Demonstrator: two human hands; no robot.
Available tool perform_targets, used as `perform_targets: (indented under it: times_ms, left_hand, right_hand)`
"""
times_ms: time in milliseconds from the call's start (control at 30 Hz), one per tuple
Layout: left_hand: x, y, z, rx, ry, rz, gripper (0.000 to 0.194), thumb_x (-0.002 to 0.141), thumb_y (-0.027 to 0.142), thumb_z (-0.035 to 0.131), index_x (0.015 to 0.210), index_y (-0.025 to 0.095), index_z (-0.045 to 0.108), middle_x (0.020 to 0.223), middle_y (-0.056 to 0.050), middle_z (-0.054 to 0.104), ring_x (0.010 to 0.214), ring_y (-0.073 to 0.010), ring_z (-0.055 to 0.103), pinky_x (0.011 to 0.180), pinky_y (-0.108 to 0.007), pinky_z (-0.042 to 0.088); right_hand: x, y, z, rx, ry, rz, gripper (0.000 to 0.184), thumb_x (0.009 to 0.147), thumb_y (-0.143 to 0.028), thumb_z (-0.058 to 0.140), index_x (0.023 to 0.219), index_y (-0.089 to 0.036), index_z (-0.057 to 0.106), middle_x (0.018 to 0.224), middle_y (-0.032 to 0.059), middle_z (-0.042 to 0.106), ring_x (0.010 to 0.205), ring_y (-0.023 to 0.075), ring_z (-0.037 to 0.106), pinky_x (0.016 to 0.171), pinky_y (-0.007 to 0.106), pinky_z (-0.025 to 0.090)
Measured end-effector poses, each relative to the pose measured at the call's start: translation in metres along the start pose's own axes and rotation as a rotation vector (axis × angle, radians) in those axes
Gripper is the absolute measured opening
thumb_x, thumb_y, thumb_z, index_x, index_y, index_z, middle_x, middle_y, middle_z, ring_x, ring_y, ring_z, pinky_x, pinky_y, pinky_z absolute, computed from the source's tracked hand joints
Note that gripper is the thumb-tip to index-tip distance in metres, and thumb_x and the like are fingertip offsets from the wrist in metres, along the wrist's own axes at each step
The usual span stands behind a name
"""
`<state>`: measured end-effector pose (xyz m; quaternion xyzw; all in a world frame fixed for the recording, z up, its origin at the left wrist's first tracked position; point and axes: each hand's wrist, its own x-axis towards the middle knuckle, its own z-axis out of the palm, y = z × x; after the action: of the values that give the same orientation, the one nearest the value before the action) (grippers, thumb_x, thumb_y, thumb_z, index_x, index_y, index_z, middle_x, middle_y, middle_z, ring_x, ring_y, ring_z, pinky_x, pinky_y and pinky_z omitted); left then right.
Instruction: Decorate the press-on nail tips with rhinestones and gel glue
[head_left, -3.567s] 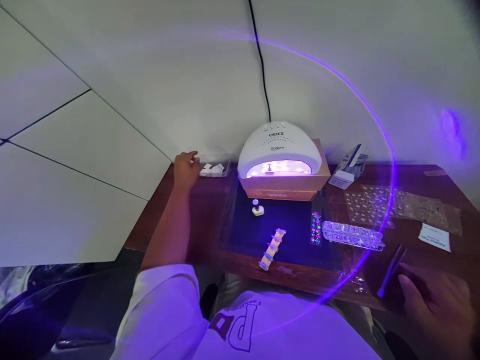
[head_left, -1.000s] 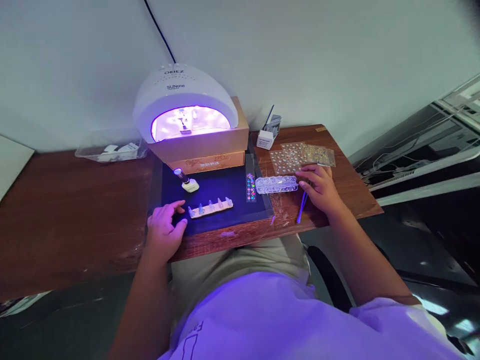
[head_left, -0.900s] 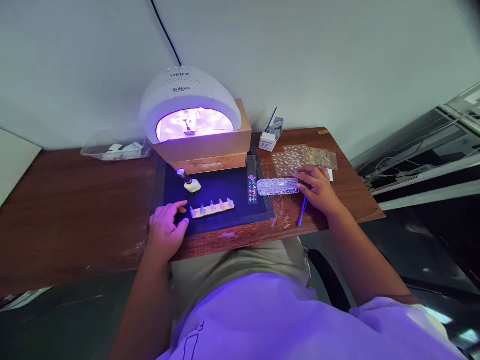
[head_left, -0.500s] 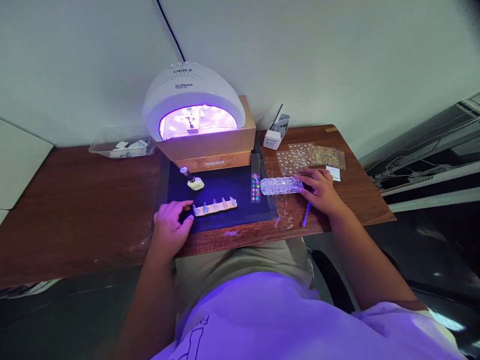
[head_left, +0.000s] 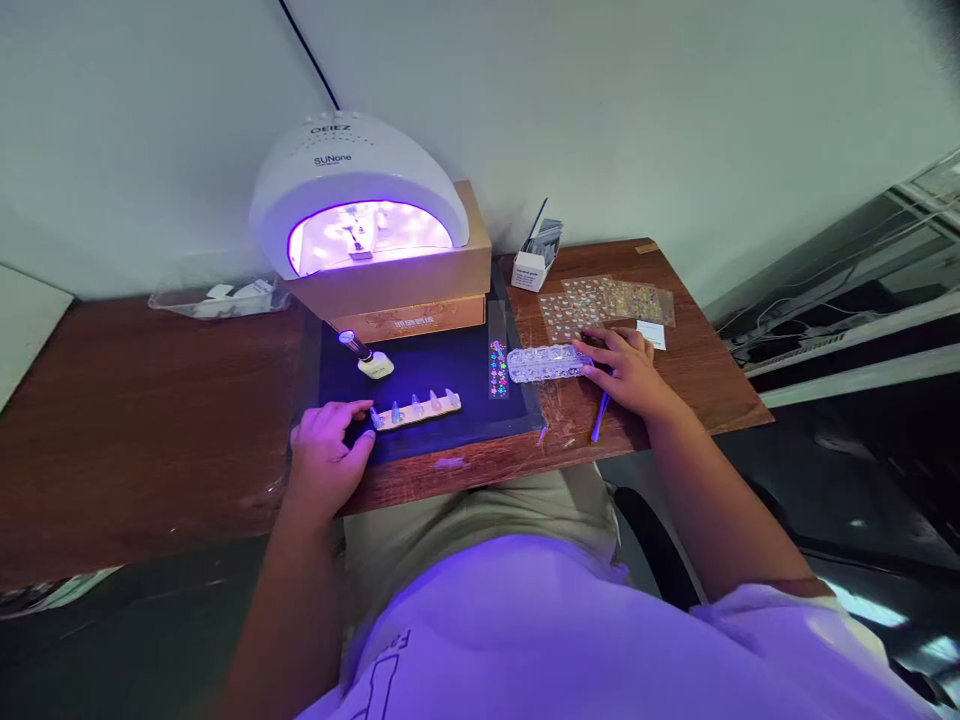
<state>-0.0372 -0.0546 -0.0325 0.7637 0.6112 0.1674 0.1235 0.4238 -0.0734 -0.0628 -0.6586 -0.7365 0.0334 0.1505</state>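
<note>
My left hand (head_left: 330,450) rests on the dark mat (head_left: 450,420) with thumb and fingers apart. Its fingertips are close to the left end of a pale strip (head_left: 418,411) carrying several glossy nail tips; whether they touch it I cannot tell. Over the right end of a clear case of rhinestones (head_left: 546,363) lies my right hand (head_left: 622,372), fingers spread and holding nothing. Beneath that hand a thin purple-blue stick (head_left: 600,417) pokes out, its upper end hidden. A nail polish bottle (head_left: 375,366) with a dark cap leans behind the strip.
A glowing nail lamp (head_left: 352,180), with a small object inside, sits on cardboard boxes (head_left: 420,315). A star sticker strip (head_left: 499,368) lies left of the case. Behind my right hand are sticker sheets (head_left: 574,305) and a small box of packets (head_left: 529,270). A clear tray (head_left: 217,305) stands left.
The camera view has turned slightly, shifting the whole scene leftward in the picture. Both hands keep their places beside the strip and on the case.
</note>
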Motion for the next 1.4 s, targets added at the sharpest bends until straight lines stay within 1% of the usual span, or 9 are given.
perform_targets:
  times_ms: [267, 600, 700, 800, 933, 1067, 1167, 1267, 1400]
  left_hand:
    - [-0.002, 0.001, 0.001, -0.009, 0.005, -0.010, 0.039, 0.082, 0.034, 0.052, 0.114, 0.021, 0.068, 0.107, -0.008, 0.072, 0.103, -0.0283, 0.060, 0.095, -0.045, 0.044]
    - [-0.002, 0.001, 0.002, -0.015, 0.005, -0.014, 0.039, 0.081, 0.035, 0.053, 0.115, 0.021, 0.067, 0.106, -0.008, 0.072, 0.103, -0.0285, 0.060, 0.096, -0.045, 0.044]
    - [-0.002, 0.000, 0.003, -0.014, 0.012, -0.015, 0.040, 0.081, 0.034, 0.053, 0.116, 0.022, 0.067, 0.105, -0.008, 0.072, 0.103, -0.0285, 0.060, 0.096, -0.045, 0.044]
    - [-0.003, -0.001, 0.004, -0.020, 0.015, -0.014, 0.040, 0.082, 0.034, 0.054, 0.117, 0.022, 0.067, 0.106, -0.008, 0.071, 0.104, -0.0283, 0.060, 0.097, -0.045, 0.044]
    - [-0.004, 0.000, 0.004, -0.029, 0.016, -0.009, 0.039, 0.083, 0.032, 0.054, 0.117, 0.021, 0.067, 0.106, -0.008, 0.071, 0.104, -0.0282, 0.059, 0.097, -0.046, 0.044]
    - [-0.005, 0.001, 0.004, -0.036, 0.017, -0.004, 0.038, 0.083, 0.032, 0.054, 0.117, 0.021, 0.067, 0.106, -0.007, 0.071, 0.104, -0.0285, 0.059, 0.097, -0.046, 0.044]
    - [-0.005, 0.002, 0.004, -0.040, 0.016, -0.003, 0.038, 0.084, 0.032, 0.053, 0.117, 0.021, 0.067, 0.106, -0.007, 0.071, 0.104, -0.0285, 0.059, 0.097, -0.046, 0.044]
    - [-0.005, 0.002, 0.003, -0.041, 0.016, -0.006, 0.037, 0.084, 0.032, 0.053, 0.116, 0.021, 0.067, 0.106, -0.007, 0.071, 0.105, -0.0280, 0.059, 0.097, -0.046, 0.043]
    - [-0.006, 0.004, 0.002, -0.040, 0.005, -0.010, 0.035, 0.084, 0.031, 0.053, 0.114, 0.022, 0.068, 0.105, -0.007, 0.071, 0.106, -0.0281, 0.058, 0.096, -0.045, 0.043]
  right_hand:
    - [0.000, 0.004, 0.000, -0.041, -0.038, 0.012, 0.045, 0.097, -0.052, 0.042, 0.139, -0.043, 0.056, 0.157, 0.0020, 0.046, 0.137, 0.0404, 0.035, 0.103, 0.064, 0.035]
    - [-0.003, 0.005, 0.002, 0.025, 0.007, -0.010, 0.047, 0.096, -0.055, 0.044, 0.138, -0.040, 0.058, 0.153, 0.0027, 0.050, 0.137, 0.0412, 0.036, 0.104, 0.067, 0.035]
    - [-0.004, 0.005, 0.002, 0.054, 0.052, -0.024, 0.047, 0.096, -0.054, 0.045, 0.138, -0.038, 0.058, 0.152, 0.0025, 0.052, 0.136, 0.0388, 0.038, 0.105, 0.064, 0.036]
    - [-0.007, 0.007, 0.000, 0.093, 0.143, -0.023, 0.046, 0.096, -0.050, 0.045, 0.136, -0.030, 0.060, 0.143, 0.0067, 0.058, 0.131, 0.0329, 0.045, 0.107, 0.058, 0.038]
    - [-0.014, 0.011, -0.005, 0.118, 0.257, -0.008, 0.041, 0.095, -0.045, 0.046, 0.122, -0.023, 0.065, 0.114, 0.0107, 0.066, 0.111, 0.0286, 0.057, 0.103, 0.054, 0.041]
    - [-0.013, 0.007, -0.011, 0.105, 0.252, -0.047, 0.036, 0.094, -0.045, 0.047, 0.109, -0.022, 0.070, 0.099, 0.0092, 0.065, 0.100, 0.0268, 0.059, 0.097, 0.051, 0.044]
    - [0.000, 0.000, -0.016, 0.084, 0.162, -0.121, 0.038, 0.096, -0.046, 0.046, 0.114, -0.025, 0.071, 0.110, 0.0086, 0.067, 0.109, 0.0257, 0.059, 0.102, 0.049, 0.044]
    - [0.019, -0.009, -0.022, 0.043, 0.040, -0.202, 0.043, 0.099, -0.046, 0.040, 0.129, -0.030, 0.065, 0.132, 0.0059, 0.064, 0.126, 0.0275, 0.053, 0.111, 0.051, 0.040]
    - [0.039, -0.030, -0.027, -0.047, -0.099, -0.273, 0.053, 0.101, -0.049, 0.034, 0.150, -0.033, 0.044, 0.160, 0.0028, 0.043, 0.146, 0.0365, 0.035, 0.118, 0.064, 0.028]
